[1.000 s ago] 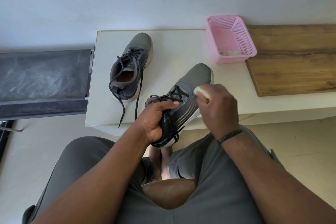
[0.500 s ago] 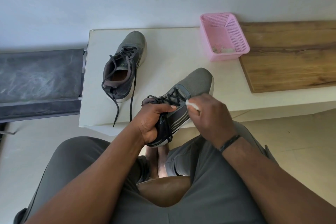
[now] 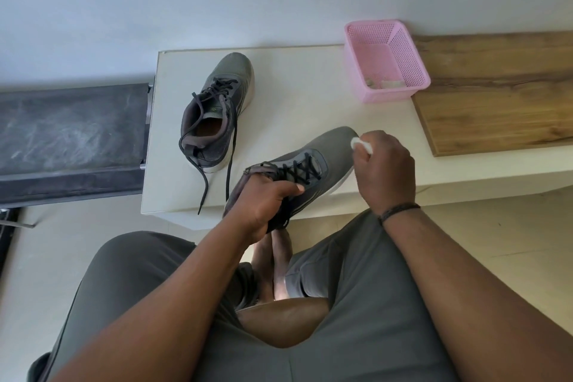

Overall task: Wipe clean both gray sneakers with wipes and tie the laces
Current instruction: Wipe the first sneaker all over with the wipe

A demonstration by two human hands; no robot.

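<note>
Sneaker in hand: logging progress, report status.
Left hand grips held sneaker at heel. Right hand pinches wipe at toe. Nothing obstructing.

Bright, soft, even daylight; faint shadows under the shoes (image 3: 217, 108); sharp focus; wide-angle bending at the edges.

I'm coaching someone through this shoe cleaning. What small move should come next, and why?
Probably draw the wipe back along the toe's side. The right hand pinches it at the toe tip of the held sneaker, which the left hand grips at the heel.
</note>
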